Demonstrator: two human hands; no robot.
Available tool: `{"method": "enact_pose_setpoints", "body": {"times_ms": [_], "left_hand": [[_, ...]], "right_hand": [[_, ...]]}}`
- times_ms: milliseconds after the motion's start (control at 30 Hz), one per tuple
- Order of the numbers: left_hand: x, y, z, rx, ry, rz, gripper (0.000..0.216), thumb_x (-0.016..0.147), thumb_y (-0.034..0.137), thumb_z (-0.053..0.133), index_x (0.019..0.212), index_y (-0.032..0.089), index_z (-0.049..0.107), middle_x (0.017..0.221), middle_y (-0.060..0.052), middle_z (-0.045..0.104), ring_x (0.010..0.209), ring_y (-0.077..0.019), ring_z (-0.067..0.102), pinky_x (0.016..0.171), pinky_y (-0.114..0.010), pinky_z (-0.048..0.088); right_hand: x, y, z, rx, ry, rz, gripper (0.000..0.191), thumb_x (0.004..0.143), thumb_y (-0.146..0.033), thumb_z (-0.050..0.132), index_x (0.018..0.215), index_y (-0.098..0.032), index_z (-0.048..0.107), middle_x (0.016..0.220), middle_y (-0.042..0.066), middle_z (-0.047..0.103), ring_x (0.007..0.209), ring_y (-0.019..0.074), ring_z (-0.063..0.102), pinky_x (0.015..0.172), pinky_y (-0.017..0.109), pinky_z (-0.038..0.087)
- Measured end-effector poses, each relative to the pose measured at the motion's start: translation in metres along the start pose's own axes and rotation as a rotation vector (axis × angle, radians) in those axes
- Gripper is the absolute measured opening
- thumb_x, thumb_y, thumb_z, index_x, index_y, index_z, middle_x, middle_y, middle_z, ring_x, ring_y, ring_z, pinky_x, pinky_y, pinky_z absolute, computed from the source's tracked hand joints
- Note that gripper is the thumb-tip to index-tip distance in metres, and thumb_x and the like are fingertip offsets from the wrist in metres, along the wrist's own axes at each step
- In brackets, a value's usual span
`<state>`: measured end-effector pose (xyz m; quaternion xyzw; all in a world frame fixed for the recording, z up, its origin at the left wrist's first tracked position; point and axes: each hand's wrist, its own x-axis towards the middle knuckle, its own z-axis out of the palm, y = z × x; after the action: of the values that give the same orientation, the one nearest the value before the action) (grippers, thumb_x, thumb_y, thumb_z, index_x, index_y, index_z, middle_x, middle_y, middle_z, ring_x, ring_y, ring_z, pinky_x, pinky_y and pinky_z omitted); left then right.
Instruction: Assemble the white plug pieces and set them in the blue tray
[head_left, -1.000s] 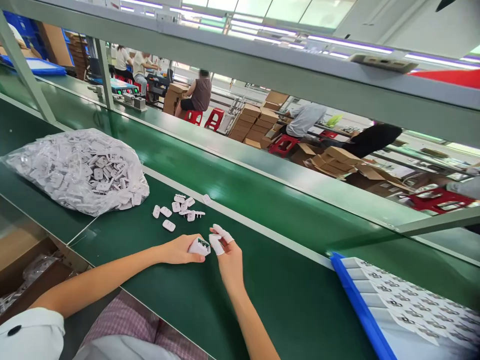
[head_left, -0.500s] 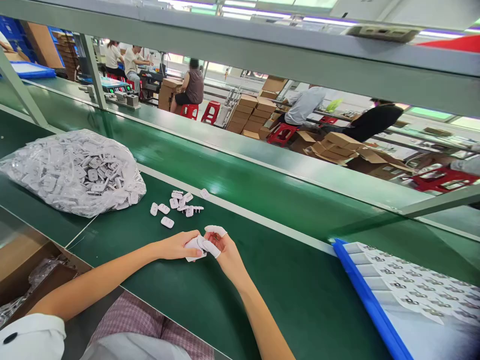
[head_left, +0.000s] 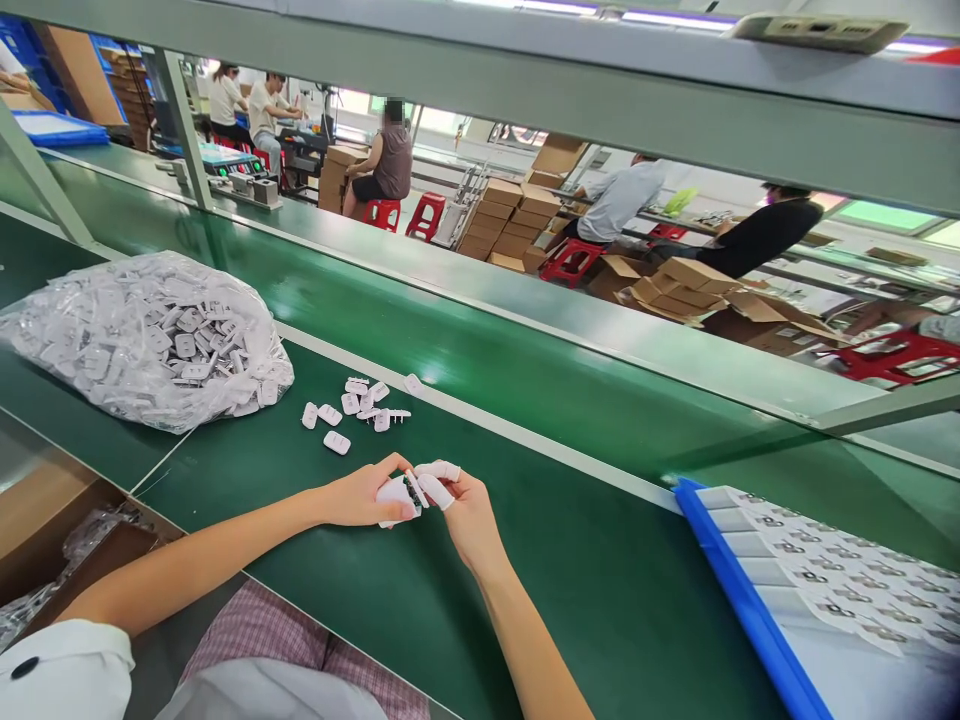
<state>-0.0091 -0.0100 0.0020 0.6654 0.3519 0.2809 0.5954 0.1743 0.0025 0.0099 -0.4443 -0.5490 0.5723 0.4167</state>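
My left hand point(head_left: 352, 496) is closed around a small white plastic housing point(head_left: 393, 494), with green circuit board parts showing at its right end. My right hand point(head_left: 476, 522), wearing white finger cots on thumb and forefinger, pinches a small white plastic cover point(head_left: 417, 487) at that end of the housing. The cover stands at an angle to the opening; whether it touches is hard to make out. Beyond my hands lie several loose white covers point(head_left: 337, 442) on the green work surface point(head_left: 300, 570), some with prongs pointing sideways.
A clear plastic bag point(head_left: 90, 330) full of similar white pieces sits at the left. On the right is a blue tray point(head_left: 739, 590) with white dividers and rows of metal parts. A grey frame bar point(head_left: 480, 90) crosses above. Co-workers sit beyond the green conveyor point(head_left: 525, 370).
My right fingers have straightened and shifted slightly right. The green board inside the housing now shows beside the cover. The camera view has tilted a little.
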Motion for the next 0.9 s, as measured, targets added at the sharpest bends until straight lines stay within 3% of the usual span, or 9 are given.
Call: {"method": "enact_pose_setpoints", "body": {"times_ms": [200,633,733,900], "left_hand": [[-0.001,-0.001,0.000,0.020,0.036,-0.049,0.048,0.081,0.041,0.060,0.118,0.019,0.038,0.074,0.002,0.058,0.060,-0.0115,0.052,0.055,-0.022,0.039],[-0.001,0.001,-0.005,0.107,0.053,-0.079,0.045,0.079,0.041,0.061,0.113,0.019,0.042,0.069,0.004,0.057,0.060,-0.0124,0.053,0.055,-0.022,0.038],[0.001,-0.003,-0.004,0.109,0.069,-0.069,0.044,0.079,0.041,0.060,0.113,0.019,0.042,0.067,0.004,0.057,0.058,-0.0121,0.052,0.055,-0.022,0.038],[0.003,-0.012,0.002,0.287,0.212,-0.032,0.045,0.076,0.044,0.064,0.111,0.021,0.048,0.078,0.002,0.057,0.066,-0.0129,0.054,0.058,-0.021,0.039]], "right_hand": [[0.000,0.004,0.004,-0.012,-0.002,0.032,0.026,0.069,-0.045,0.071,0.077,-0.020,0.069,0.080,0.004,0.067,0.074,0.0208,0.060,0.069,0.033,0.048],[-0.002,0.004,0.011,-0.023,-0.005,0.040,0.026,0.070,-0.044,0.071,0.076,-0.019,0.067,0.076,0.004,0.067,0.075,0.0220,0.061,0.070,0.034,0.048],[-0.001,0.007,0.017,-0.018,0.043,0.026,0.027,0.069,-0.042,0.071,0.080,-0.019,0.063,0.078,0.004,0.065,0.077,0.0219,0.061,0.070,0.034,0.049],[-0.005,0.021,0.021,0.007,0.205,-0.059,0.040,0.068,-0.041,0.070,0.097,-0.020,0.052,0.074,-0.001,0.058,0.071,0.0184,0.060,0.066,0.031,0.050]]}}
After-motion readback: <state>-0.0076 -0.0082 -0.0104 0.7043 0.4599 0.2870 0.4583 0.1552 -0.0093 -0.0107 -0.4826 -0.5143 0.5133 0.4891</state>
